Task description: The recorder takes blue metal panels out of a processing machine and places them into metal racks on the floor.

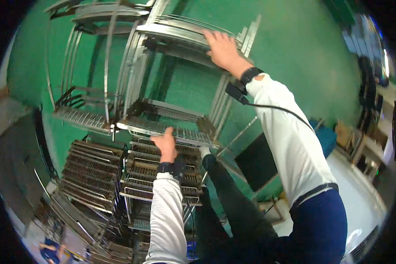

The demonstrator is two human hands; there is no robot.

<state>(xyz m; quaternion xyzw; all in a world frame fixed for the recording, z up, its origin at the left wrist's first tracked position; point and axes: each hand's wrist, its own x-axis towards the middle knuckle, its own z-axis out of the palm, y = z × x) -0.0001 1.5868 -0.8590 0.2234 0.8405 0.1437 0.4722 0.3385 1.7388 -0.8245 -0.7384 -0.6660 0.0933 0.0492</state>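
A silvery metal rack [176, 30], an open frame with slotted sides, stands in front of me on the green floor. My left hand [165, 146] is at its near slotted side [189, 137], thumb up over the edge and the other fingers partly hidden. At the far right end of the opposite rail is my right hand [223, 49], its fingers laid over the metal and its thumb on the near side. Both wrists wear black bands, and a cabled black device [236, 93] is at the right one.
A similar rack [81, 116] stands close on the left. Stacks of brown slotted racks [90, 176] with wire handles lie nearer to me. A dark panel [256, 162] is right of my legs. At the lower left another person [50, 251] is partly visible.
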